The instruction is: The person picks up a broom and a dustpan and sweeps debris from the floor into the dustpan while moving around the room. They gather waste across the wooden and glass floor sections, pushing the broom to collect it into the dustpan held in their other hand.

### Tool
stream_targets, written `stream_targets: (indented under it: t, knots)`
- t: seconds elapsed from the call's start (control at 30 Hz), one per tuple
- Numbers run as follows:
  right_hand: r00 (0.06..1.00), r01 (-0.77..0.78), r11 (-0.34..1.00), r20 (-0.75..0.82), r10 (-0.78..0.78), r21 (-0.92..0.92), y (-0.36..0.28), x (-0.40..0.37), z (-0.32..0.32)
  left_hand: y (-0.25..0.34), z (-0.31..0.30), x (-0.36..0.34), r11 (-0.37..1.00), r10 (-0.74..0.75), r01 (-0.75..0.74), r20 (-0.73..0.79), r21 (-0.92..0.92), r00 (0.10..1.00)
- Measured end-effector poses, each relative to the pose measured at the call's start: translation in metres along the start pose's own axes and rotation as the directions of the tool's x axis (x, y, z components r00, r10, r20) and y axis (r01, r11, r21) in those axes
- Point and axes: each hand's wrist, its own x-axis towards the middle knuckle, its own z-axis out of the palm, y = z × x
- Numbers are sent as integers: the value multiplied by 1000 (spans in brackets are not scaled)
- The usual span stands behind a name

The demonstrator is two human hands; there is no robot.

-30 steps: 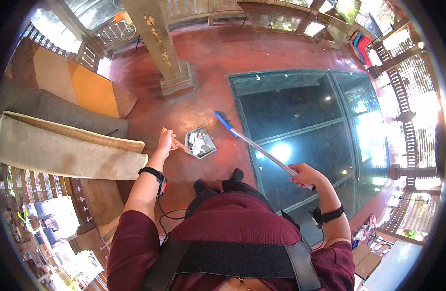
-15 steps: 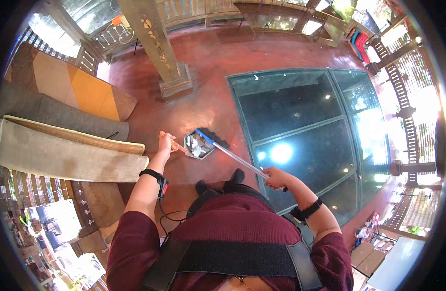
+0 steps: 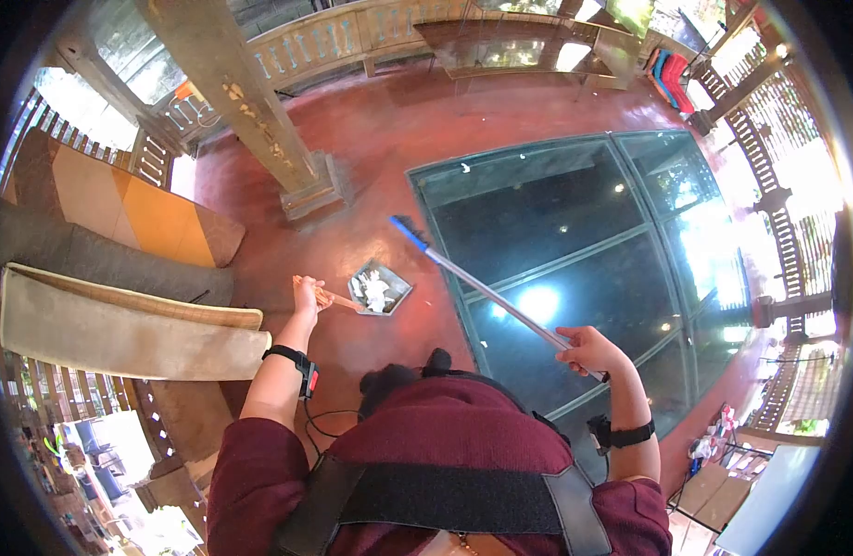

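My left hand (image 3: pixel 308 295) is closed round the wooden handle of a dustpan (image 3: pixel 397 300) in front of my feet. Crumpled white scraps (image 3: pixel 374 290) lie inside the pan. Over to the right, my right hand (image 3: pixel 586 352) grips a broom (image 3: pixel 496 296) near the top end of its grey stick. The broom's blue head (image 3: pixel 409 233) with dark bristles points forward and left, beyond the dustpan and apart from it. It overlaps the red floor (image 3: pixel 371 236) near the corner of the glass floor panels in this view.
Dark glass panels (image 3: pixel 537 218) in a green frame are set into the floor on the right. A square-based pillar (image 3: pixel 317 193) stands ahead. Curved boards or mats (image 3: pixel 134 320) line the left side. Tables (image 3: pixel 510 51) and stacked red cushions (image 3: pixel 669 79) sit at the back.
The broom head has lifted away from the dustpan and swung forward, as my right hand moved right and back. The dustpan stays in my left hand, its scraps now uncovered.
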Motion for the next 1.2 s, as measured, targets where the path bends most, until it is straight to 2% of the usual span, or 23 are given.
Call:
stream_targets:
  t: [0.13,0.23,0.33,0.43,0.57,0.63,0.73,0.83,0.93,1.07,1.17,1.2]
  knots:
    - [992,-7,1000,-125,3,-28,7,12,-32,-2,36,7,993,89,-91,-24,-73,996]
    - [976,-2,1000,-218,-1,-11,22,39,-56,6,63,4,995,65,-67,-22,-76,998]
    - [951,-35,999,-307,44,35,22,67,-77,6,83,25,994,81,-77,50,-79,995]
    - [947,-43,992,-311,78,118,11,100,-104,16,117,42,993,114,-111,57,-50,992]
    - [954,22,974,-297,48,227,0,147,-142,41,163,73,999,41,-40,93,-9,995]
    - [946,9,975,-318,64,223,-9,173,-166,55,182,94,1000,-16,17,112,-12,994]
    - [943,-22,968,-317,103,248,-32,201,-208,82,217,107,998,44,-49,91,46,995]
    - [934,-38,982,-342,101,186,-62,224,-250,108,247,126,993,-33,17,133,114,991]
    - [932,-39,983,-348,99,177,-82,258,-286,123,267,149,995,8,-18,105,94,994]
    - [888,-20,1000,-460,14,-8,-91,320,-315,143,291,174,993,-9,-7,134,122,991]
    - [920,-172,985,-353,167,18,-99,373,-336,157,310,194,989,-1,-18,127,149,992]
    - [892,-272,960,-392,224,-69,-109,383,-335,159,314,207,986,4,-27,136,164,991]
